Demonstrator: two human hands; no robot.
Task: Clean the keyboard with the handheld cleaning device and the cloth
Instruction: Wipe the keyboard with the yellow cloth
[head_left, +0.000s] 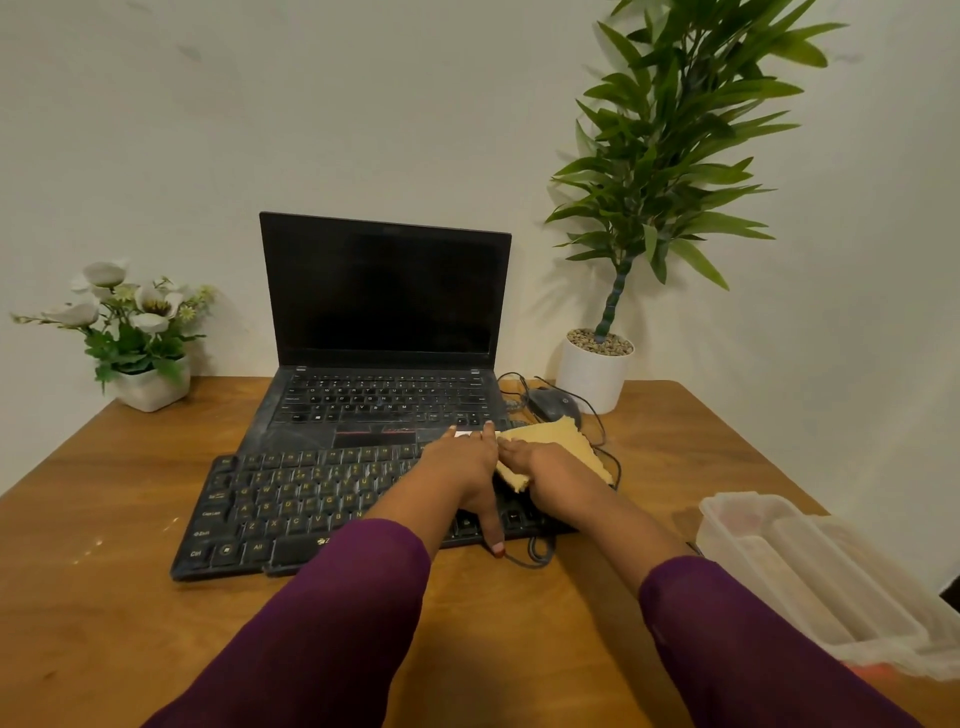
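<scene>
Two hands are working at the right end of the keyboard (291, 499), which is lying at centre frame on the table (104, 597), its far edge meeting the front of the open laptop (384, 364). The left hand (457, 467) is lying across the keys, fingers straight and slightly spread toward the laptop, thumb reaching down to the near edge. The right hand (545, 467) is resting on the yellow cloth (566, 441), which is covering the keyboard's right end; whether its fingers are curling round the cloth or pressing it flat cannot be told. No handheld cleaning device is showing in frame. Several faults are judged possible from here. A firm sideways wipe is likely to be shoving the keyboard along the laptop's front, since only the left hand is steadying it. The cloth's far corner is lying just beside the mouse (550, 402) and its cable (602, 436); a long stroke is risking snagging the cable and dragging the mouse. Dust is also likely to be moving onto the laptop rather than off the table.
</scene>
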